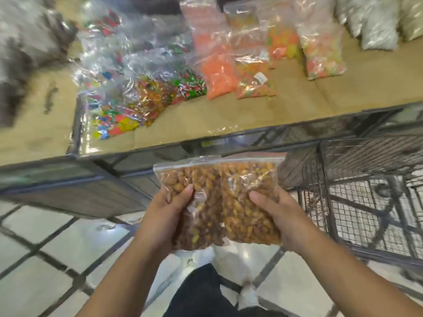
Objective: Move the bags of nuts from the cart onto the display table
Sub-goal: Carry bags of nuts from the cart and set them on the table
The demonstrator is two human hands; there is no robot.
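Two clear zip bags of brown nuts are held side by side in front of me, below the table's front edge. My left hand (169, 209) grips the left bag of nuts (199, 202), thumb on its front. My right hand (277, 213) grips the right bag of nuts (247, 202) the same way. The display table (206, 124), covered in brown cardboard, lies just beyond the bags. The wire cart (366, 191) stands to my right, and the part in view shows no bags.
Bags of colourful sweets (142, 92), orange snacks (217, 72) and pale goods (377, 28) lie on the table's middle and back. Bare cardboard (297, 94) shows along the front edge. Tiled floor (57, 248) and my legs are below.
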